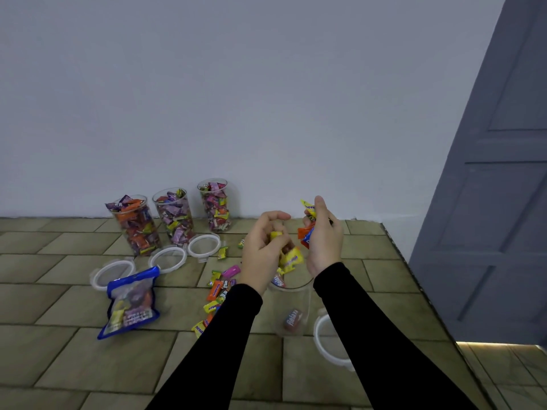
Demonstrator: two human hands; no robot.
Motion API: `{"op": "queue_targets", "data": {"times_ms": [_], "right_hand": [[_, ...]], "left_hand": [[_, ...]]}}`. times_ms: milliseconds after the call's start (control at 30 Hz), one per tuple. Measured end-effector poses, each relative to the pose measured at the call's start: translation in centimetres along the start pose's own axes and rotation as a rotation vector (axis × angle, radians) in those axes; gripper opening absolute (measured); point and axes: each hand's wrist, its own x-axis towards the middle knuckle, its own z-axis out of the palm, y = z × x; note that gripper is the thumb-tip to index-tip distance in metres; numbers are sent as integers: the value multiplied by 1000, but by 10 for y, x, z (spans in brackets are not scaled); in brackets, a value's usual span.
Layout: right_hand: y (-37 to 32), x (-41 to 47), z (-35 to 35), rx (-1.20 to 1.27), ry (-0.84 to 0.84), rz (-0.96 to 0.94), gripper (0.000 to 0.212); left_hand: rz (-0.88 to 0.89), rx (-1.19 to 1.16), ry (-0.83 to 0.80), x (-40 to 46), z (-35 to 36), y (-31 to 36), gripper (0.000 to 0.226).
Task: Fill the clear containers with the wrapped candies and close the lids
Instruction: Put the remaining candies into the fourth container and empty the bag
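While my left hand (266, 247) and right hand (321, 238) each clutch bright wrapped candies (291, 257), I should release them squarely over the near clear plastic container (291, 309).

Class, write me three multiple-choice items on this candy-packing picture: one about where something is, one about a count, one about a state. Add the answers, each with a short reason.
1. Where does the blue bag lie?
A. left of the loose candies
B. inside a container
C. against the door

2. How many filled containers stand by the wall?
A. one
B. three
C. five

3. What state are those filled containers in?
A. lids closed
B. tipped over
C. open, lids lying in front

Answers:
1 A: the bag lies on the floor left of the loose candies.
2 B: three filled containers stand in a row.
3 C: their tops are open and the lids lie on the floor.
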Motion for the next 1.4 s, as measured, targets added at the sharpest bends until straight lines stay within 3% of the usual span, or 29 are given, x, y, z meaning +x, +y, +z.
{"op": "queue_targets", "data": {"times_ms": [167,300,367,467,533,800,933,1200,1400], "right_hand": [[-1,-1,-1,-15,3,0,37],[0,0,-1,-6,9,-9,36],[1,1,-1,-13,-7,-12,36],[2,2,-3,-26,-73,-18,35],[3,1,-4,-61,-109,-29,32],[4,0,-8,-112,-325,-66,22],[6,0,-7,-144,-338,-83,7],[10,-3,-7,-83,-410,-49,9],[5,-5,-5,-187,-504,-33,5]], "left_hand": [[55,-3,12,0,0,-3,26],[-10,-79,147,-5,-4,-12,18],[-142,-111,146,-11,-9,-23,28],[-389,-192,-4,-23,-8,-32,64],[-457,-216,-42,-24,-7,-33,77],[-481,-270,38,-19,-4,-31,77],[-471,-262,30,-16,-7,-34,81],[-498,-208,66,-12,-9,-44,69],[-503,-220,47,-10,-12,-44,85]]}}
